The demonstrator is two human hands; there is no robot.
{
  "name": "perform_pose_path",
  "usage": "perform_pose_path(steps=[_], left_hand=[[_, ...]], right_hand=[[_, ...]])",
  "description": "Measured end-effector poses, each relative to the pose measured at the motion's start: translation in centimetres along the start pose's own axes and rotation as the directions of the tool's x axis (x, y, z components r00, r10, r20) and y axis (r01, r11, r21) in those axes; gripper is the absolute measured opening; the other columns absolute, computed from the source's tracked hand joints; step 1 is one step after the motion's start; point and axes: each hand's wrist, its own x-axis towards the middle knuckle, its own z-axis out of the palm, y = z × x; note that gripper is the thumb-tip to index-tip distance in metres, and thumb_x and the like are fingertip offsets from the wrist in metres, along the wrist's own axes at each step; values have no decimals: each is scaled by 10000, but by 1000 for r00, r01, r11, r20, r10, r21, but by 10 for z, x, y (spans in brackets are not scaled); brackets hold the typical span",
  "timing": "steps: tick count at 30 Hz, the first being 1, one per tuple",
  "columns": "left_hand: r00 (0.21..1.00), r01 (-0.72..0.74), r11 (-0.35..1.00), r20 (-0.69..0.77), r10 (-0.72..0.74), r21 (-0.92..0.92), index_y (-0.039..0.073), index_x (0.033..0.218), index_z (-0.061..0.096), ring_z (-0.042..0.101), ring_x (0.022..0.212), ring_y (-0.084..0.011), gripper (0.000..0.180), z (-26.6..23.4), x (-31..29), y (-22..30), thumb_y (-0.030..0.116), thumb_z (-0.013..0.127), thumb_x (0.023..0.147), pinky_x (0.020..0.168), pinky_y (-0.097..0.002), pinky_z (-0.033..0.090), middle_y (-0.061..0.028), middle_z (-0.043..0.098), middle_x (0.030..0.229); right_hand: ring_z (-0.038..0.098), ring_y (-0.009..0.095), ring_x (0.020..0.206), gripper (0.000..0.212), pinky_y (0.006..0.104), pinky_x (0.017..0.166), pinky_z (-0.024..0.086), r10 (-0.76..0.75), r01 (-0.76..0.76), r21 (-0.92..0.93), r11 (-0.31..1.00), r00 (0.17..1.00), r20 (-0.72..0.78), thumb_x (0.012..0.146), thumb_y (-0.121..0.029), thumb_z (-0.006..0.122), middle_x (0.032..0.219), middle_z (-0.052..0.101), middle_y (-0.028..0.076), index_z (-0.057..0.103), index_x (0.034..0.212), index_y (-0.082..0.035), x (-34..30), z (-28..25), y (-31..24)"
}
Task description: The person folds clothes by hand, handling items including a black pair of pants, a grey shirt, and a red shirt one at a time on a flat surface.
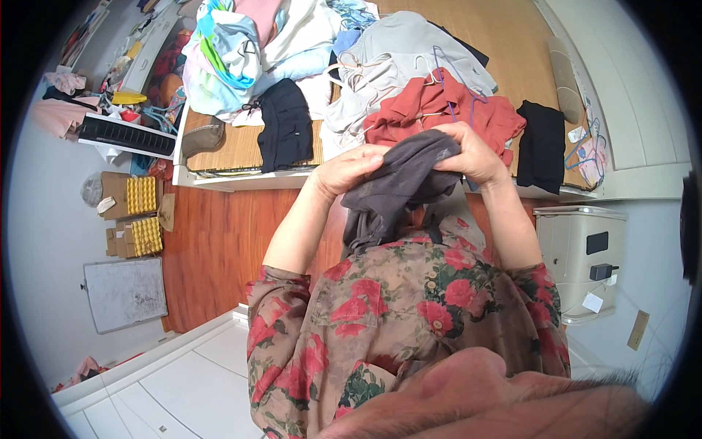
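Both hands, left (pixel 349 170) and right (pixel 474 157), grip a dark grey garment (pixel 402 175) by its upper part, fingers closed on the cloth, between the bed (pixel 252 181) and the floral shirt (pixel 431 293). Its long axis slants from the right hand, at the far end, down leftward to a loose, bunched end pointing toward the wearer's body.
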Motion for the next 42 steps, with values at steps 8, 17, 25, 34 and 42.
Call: perform_pose_path(steps=[8,17,25,34,42], left_hand=[[801,244,546,151,-580,802,2,1002,638,584,820,-112,488,-1,6,0,432,727,789,743,-259,467,-38,634,871],[952,239,774,14,-305,586,-13,1097,629,580,890,-91,319,-8,-23,46,157,676,831,798,-252,467,-44,669,953],[978,-149,976,-120,169,156,18,969,598,569,838,-87,226,-8,-22,49,47,619,746,767,-242,451,-16,620,897],[941,-258,963,-205,269,77,24,939,566,578,845,-109,257,-15,-23,58,92,591,692,783,-250,451,-37,612,919],[964,-248,961,-65,257,125,19,899,560,551,796,-107,212,11,6,61,86,573,699,708,-243,433,-24,587,866]], right_hand=[[603,93,842,360,255,762,487,-174,156,-298,942,984,-35,684,-71,774,896,665,24,640,996,49,-29,-36,-56],[561,117,705,372,278,635,446,150,21,-528,849,948,279,666,-155,767,776,605,77,608,938,42,-44,-21,-87],[592,148,617,405,288,579,462,284,-110,-354,929,825,488,735,-300,782,695,637,56,630,927,23,-44,-25,-56],[578,157,796,346,319,735,460,333,-130,-554,822,899,285,825,-247,648,848,630,119,581,1015,35,-47,-29,-25],[484,132,1137,570,309,983,392,148,-151,-22,988,916,373,885,-237,631,1249,527,79,411,1337,30,-7,9,1]])
